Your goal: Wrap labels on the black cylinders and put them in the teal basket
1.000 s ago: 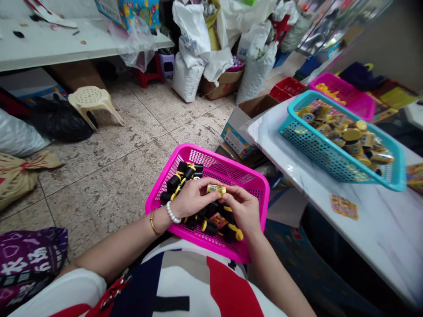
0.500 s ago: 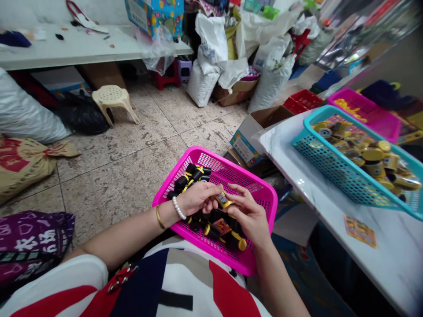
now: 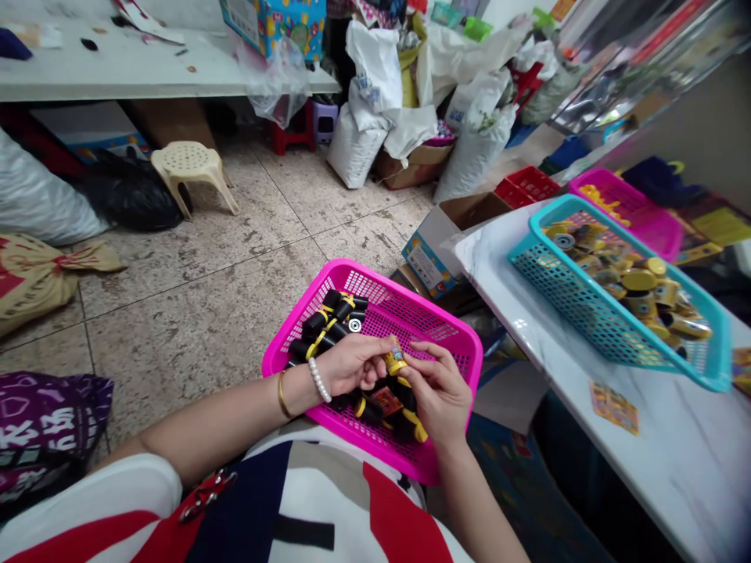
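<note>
One yellow cylinder [image 3: 395, 360] sits pinched between left hand [image 3: 349, 367] and right hand [image 3: 437, 395]; black cylinders [image 3: 320, 324] lie in pink basket [image 3: 411, 313] beneath both.

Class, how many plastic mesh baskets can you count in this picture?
4: a pink one nearest the camera, a teal one on the marble table, another pink one beyond it, and a red one on the floor. Others may be hidden.
</note>
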The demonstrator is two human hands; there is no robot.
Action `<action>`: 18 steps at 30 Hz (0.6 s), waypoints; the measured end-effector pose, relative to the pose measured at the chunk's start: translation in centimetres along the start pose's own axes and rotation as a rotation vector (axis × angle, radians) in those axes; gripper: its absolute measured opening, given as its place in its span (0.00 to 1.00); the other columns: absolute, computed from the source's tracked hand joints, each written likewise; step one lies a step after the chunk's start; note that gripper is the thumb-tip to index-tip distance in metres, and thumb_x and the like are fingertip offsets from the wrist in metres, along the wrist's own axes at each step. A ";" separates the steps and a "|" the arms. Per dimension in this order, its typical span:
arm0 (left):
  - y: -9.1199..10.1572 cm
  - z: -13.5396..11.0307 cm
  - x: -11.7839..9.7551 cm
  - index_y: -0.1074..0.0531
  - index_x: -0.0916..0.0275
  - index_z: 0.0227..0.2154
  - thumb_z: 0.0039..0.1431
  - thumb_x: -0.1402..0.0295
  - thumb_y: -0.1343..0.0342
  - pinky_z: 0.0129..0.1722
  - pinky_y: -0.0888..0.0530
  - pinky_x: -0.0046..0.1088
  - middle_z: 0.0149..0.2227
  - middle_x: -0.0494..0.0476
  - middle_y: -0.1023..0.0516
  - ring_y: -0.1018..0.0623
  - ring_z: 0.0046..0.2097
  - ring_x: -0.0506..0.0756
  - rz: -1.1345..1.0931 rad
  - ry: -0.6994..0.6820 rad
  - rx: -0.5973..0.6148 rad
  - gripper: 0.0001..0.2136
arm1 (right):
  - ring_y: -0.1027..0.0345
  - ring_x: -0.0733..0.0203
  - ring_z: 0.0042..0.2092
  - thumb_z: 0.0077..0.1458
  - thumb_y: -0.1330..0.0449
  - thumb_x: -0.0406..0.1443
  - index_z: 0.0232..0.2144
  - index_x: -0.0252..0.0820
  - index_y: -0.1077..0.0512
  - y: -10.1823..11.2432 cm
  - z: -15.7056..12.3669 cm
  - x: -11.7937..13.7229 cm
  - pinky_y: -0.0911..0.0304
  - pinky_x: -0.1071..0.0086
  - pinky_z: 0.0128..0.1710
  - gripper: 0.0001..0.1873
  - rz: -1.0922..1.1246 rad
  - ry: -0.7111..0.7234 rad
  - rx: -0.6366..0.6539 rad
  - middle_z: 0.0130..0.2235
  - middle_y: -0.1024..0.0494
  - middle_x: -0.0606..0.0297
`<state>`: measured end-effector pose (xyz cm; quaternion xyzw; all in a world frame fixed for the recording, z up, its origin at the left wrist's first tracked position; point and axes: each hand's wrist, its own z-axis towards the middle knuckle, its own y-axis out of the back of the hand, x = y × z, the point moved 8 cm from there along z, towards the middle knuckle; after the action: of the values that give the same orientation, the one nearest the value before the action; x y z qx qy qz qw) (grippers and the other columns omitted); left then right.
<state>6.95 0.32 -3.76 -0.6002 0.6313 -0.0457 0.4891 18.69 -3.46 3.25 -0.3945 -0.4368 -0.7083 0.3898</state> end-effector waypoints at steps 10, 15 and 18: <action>-0.2 0.0 -0.4 0.31 0.66 0.28 0.49 0.53 0.38 0.12 0.46 0.16 0.15 0.47 0.31 0.38 0.13 0.42 0.024 -0.030 0.086 0.19 | 0.27 0.57 0.43 0.52 0.36 0.28 0.38 0.50 0.22 -1.1 0.3 1.1 0.30 0.63 0.41 0.13 0.012 0.101 0.105 0.42 0.23 0.62; -0.2 -0.2 -0.5 0.31 0.66 0.27 0.47 0.54 0.36 0.12 0.49 0.16 0.14 0.45 0.34 0.40 0.13 0.41 0.071 -0.028 0.077 0.19 | 0.28 0.59 0.41 0.51 0.36 0.26 0.36 0.49 0.23 -0.6 0.0 1.0 0.30 0.65 0.38 0.13 0.043 0.126 0.053 0.41 0.25 0.63; 0.0 -0.1 -0.6 0.32 0.65 0.27 0.47 0.53 0.37 0.12 0.49 0.16 0.14 0.44 0.34 0.41 0.13 0.41 0.063 -0.056 0.051 0.19 | 0.29 0.56 0.46 0.51 0.36 0.27 0.40 0.49 0.24 -1.2 0.0 1.3 0.30 0.64 0.40 0.15 -0.062 0.134 0.133 0.46 0.27 0.59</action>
<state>6.80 0.72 -3.40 -0.5683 0.6347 -0.0297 0.5228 17.09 -3.37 3.98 -0.3055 -0.4678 -0.7144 0.4213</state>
